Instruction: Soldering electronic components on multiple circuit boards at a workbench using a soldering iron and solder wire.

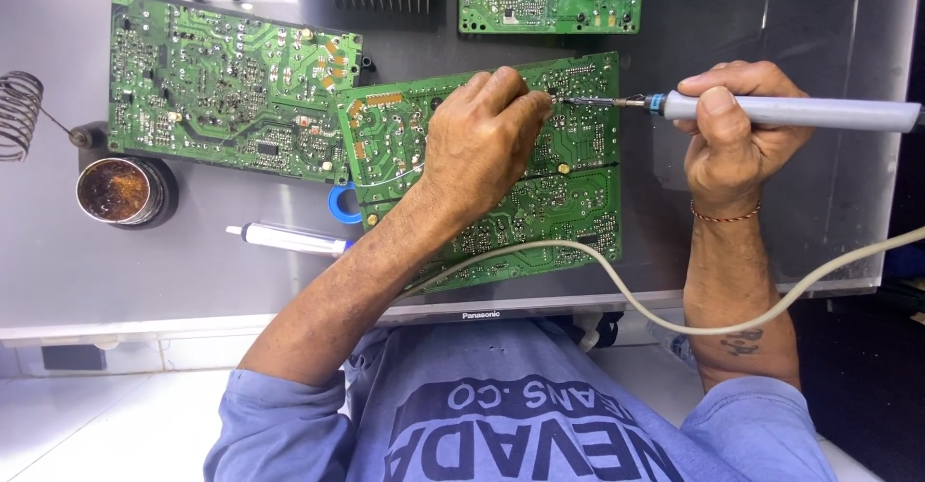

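Green circuit board (578, 203) lies mid-table, toward near edge. Soldering iron (790, 111) in right hand (737, 135), grip clamped round grey handle, tip touching board's far edge. Left hand (482, 140) rests on board, fingertips pinched together beside tip. Second board (226, 87) toward left edge; flux tin (118, 191) near it.

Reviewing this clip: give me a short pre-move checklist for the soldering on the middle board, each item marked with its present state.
1. Right hand grips the soldering iron firmly: ok.
2. Iron tip meets the circuit board beside the left hand fingertips: ok.
3. Left hand steadies the board: ok.
4. Iron cord lies off the joint: ok.
5. Solder held in the left fingers: cannot tell.
6. Flux tin open, within reach: ok.
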